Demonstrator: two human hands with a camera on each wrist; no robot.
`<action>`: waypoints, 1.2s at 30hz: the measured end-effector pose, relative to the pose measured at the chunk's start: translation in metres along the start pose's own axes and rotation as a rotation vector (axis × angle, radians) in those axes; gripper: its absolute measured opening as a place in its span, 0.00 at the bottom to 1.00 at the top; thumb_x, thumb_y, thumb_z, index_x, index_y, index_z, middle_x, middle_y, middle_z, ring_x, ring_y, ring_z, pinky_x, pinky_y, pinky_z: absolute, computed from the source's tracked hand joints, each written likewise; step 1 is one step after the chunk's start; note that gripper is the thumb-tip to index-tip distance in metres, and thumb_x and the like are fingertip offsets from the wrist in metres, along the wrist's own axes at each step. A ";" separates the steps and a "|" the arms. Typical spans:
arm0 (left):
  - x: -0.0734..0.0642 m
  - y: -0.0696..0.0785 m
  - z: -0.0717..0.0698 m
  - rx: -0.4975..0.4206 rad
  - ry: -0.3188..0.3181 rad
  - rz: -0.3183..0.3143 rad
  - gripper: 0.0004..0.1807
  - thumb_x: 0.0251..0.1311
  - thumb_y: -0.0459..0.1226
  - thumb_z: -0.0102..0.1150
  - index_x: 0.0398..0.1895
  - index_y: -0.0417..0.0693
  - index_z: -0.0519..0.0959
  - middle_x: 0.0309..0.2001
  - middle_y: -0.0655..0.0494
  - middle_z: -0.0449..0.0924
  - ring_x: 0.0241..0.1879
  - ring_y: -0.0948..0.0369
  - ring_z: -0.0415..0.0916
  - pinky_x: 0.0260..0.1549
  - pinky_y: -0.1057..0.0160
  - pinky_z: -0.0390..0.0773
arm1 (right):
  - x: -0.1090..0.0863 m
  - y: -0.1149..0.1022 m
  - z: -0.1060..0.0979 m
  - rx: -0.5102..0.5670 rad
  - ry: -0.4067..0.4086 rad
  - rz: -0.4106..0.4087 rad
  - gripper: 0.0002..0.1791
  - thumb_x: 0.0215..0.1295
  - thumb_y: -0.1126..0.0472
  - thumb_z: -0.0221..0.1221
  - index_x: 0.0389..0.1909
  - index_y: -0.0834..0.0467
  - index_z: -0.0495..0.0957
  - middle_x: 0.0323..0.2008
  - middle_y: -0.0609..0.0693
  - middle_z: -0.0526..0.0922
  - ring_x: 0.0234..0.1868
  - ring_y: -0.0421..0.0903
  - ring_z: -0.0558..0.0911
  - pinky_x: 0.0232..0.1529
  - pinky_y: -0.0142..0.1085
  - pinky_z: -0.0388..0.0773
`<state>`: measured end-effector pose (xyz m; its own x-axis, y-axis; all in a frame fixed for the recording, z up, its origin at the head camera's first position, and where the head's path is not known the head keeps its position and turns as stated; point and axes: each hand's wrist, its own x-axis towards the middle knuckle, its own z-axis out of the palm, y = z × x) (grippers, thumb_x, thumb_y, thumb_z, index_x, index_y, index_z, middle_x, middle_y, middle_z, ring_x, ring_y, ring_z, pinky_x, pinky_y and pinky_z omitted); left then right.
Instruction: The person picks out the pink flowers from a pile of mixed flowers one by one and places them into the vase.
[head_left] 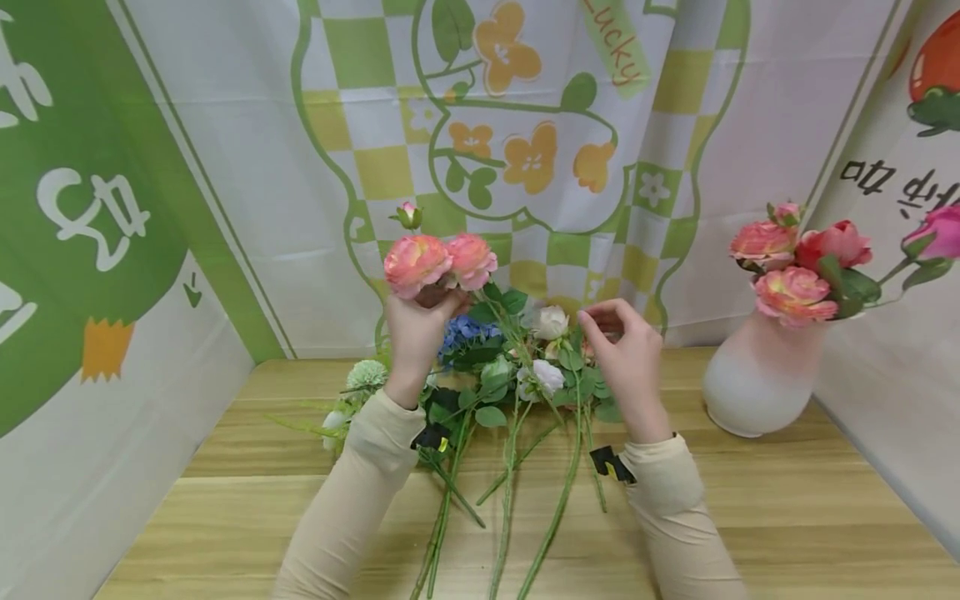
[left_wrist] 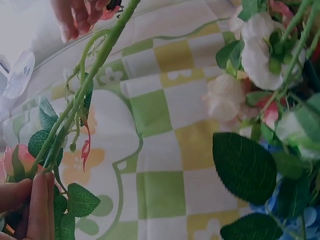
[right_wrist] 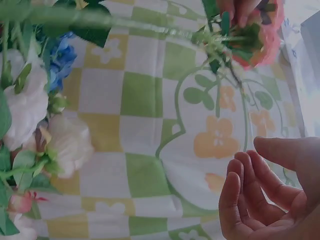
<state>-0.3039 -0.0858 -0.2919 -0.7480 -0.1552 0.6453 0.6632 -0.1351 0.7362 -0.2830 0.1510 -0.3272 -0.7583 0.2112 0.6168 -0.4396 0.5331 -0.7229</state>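
Note:
My left hand (head_left: 414,342) pinches the stem of a pink ranunculus-like artificial flower spray (head_left: 417,265), just beneath its blooms. The spray has two full heads and a small bud (head_left: 408,216) above them. In the left wrist view its green stem (left_wrist: 102,55) runs up and away from the fingertips, with leaves near the grip. To the right, my right hand (head_left: 632,362) is raised with loosely bent fingers and holds nothing; the right wrist view shows the gap between thumb and fingers. Below and between the hands lies a heap of artificial flowers, among them white roses (head_left: 550,377) and blue hydrangea (head_left: 467,333).
A pink-and-white vase (head_left: 761,379) with pink flowers (head_left: 797,293) stands at the table's right. Several long stems (head_left: 567,483) reach toward the front of the wooden table (head_left: 787,517). A pale green ball flower (head_left: 367,375) lies left. A patterned curtain (head_left: 525,175) hangs behind.

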 end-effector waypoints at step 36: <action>-0.049 -0.044 0.037 -0.031 0.060 -0.185 0.19 0.53 0.26 0.65 0.49 0.40 0.74 0.36 0.34 0.82 0.29 0.55 0.85 0.33 0.56 0.85 | -0.017 -0.021 0.017 -0.031 -0.183 -0.093 0.10 0.58 0.58 0.65 0.40 0.55 0.85 0.36 0.50 0.88 0.35 0.45 0.87 0.34 0.39 0.84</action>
<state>-0.2977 -0.0364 -0.3488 -0.8546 -0.1830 0.4859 0.5161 -0.1963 0.8337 -0.2691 0.1226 -0.3279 -0.7912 0.0088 0.6115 -0.4991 0.5687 -0.6539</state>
